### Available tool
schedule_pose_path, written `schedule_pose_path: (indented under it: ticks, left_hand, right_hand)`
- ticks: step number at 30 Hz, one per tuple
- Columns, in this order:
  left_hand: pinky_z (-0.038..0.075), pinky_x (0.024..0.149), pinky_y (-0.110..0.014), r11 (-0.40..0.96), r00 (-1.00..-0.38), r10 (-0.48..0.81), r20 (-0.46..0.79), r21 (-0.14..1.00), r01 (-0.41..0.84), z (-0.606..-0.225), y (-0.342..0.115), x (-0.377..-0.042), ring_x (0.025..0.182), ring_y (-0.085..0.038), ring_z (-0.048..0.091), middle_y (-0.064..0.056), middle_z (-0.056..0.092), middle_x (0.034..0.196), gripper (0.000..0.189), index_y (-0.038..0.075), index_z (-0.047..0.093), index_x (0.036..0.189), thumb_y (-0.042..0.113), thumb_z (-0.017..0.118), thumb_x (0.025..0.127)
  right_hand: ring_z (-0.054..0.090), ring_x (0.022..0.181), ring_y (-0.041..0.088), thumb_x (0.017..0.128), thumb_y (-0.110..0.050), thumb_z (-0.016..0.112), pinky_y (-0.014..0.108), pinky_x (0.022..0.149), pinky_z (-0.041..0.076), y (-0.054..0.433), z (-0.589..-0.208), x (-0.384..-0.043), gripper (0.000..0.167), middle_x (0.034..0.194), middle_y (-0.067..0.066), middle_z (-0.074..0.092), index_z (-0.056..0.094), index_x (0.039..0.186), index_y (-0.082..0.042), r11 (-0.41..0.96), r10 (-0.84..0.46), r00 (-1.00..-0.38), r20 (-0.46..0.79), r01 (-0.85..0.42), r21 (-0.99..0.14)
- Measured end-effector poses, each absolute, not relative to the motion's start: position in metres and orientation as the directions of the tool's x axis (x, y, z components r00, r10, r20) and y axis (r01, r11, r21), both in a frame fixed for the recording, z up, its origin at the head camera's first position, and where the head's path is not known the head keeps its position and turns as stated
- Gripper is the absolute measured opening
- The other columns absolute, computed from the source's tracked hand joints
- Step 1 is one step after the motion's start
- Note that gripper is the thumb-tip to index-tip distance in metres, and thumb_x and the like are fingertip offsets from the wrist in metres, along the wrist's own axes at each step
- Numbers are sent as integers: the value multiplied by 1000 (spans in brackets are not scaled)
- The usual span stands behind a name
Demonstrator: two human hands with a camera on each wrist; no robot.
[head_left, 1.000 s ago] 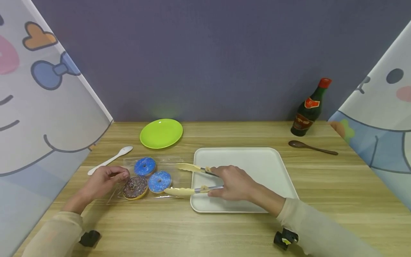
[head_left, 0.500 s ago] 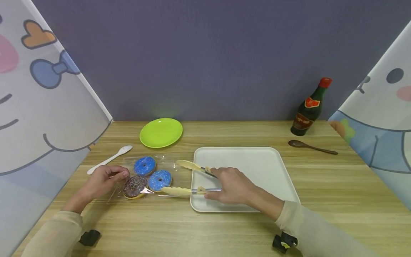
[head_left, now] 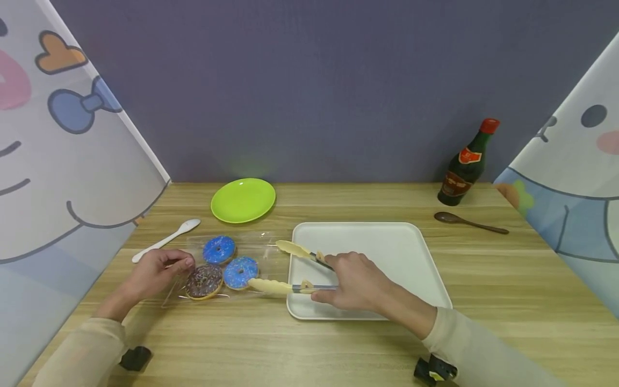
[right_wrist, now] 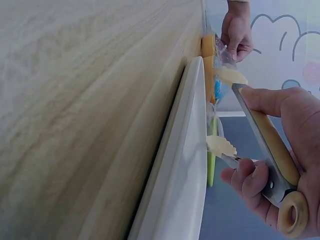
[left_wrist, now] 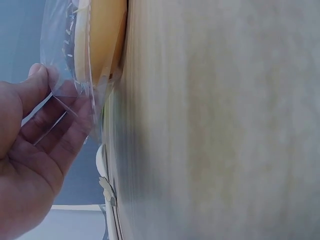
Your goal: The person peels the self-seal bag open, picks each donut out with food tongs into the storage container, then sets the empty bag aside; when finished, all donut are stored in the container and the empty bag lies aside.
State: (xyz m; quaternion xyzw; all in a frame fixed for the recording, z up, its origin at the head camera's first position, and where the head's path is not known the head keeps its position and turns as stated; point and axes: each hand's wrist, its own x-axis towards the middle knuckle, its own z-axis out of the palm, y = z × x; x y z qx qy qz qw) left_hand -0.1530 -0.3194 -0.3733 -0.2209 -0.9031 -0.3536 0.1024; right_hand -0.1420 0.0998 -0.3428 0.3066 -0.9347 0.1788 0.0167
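My left hand [head_left: 157, 271] pinches the corner of a clear plastic bag [left_wrist: 62, 85] between thumb and fingers. Inside the bag [head_left: 256, 247] lie a chocolate donut [head_left: 195, 282] with sprinkles and two blue donuts, a darker one [head_left: 210, 251] at the back and a lighter one [head_left: 232, 277] in front. My right hand [head_left: 360, 282] grips tongs [head_left: 309, 288] with cream scalloped tips, spread apart over the bag's right end. The front tip [head_left: 271, 286] overlaps the lighter blue donut's edge; the rear tip [head_left: 290, 248] is farther right. In the right wrist view, my thumb lies along one tong arm [right_wrist: 270, 142].
A white tray [head_left: 387, 236] lies under my right hand, beside the bag. A green plate [head_left: 243, 200] and a white spoon [head_left: 166, 240] are at the left. A dark bottle [head_left: 461, 172] with a red cap stands back right, with a brown spoon [head_left: 471, 222] before it.
My right hand and the tongs have shifted slightly right, the rear tip most visibly. My left hand keeps its pinch on the bag, and the donuts stay in place.
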Motion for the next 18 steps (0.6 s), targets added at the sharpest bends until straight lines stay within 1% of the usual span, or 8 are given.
schedule_pose_path:
  ticks: [3,6,9,15,18]
  left_hand:
    - [50,58,-16,662,-886,322,333,590,462,-370,-319,-151,66,-8,62,-1,66,75,14,3,69,81,-8,62,87]
    - [50,59,-16,661,-886,326,329,592,462,-369,-318,-151,67,-9,62,0,66,75,15,4,69,81,-6,61,89]
    - [50,60,-16,657,-886,324,331,594,463,-369,-317,-151,67,-9,62,0,65,75,15,4,69,81,-6,61,89]
    - [49,59,-16,650,-890,323,322,608,456,-371,-317,-152,68,-8,60,-2,65,76,14,3,68,82,-8,61,88]
    - [50,60,-16,646,-893,319,318,616,451,-373,-318,-153,69,-7,61,-4,66,78,15,1,68,83,-10,60,87]
  right_hand:
    - [54,67,12,74,-53,73,30,56,46,100,-341,-141,59,78,1,63,65,104,-3,744,-565,-811,149,-579,-333]
    - [49,61,10,76,-52,72,27,51,41,100,-341,-141,52,69,-4,55,65,98,-5,739,-567,-810,148,-580,-343]
    - [46,58,10,77,-51,72,26,48,38,98,-340,-142,49,65,-7,50,64,96,-6,730,-576,-803,153,-590,-346]
    - [49,64,10,77,-49,72,27,54,42,96,-343,-145,58,77,-1,60,64,109,-1,711,-593,-788,165,-608,-353]
    - [50,67,10,77,-49,73,28,58,44,96,-346,-147,61,82,2,63,63,111,1,697,-602,-782,165,-615,-370]
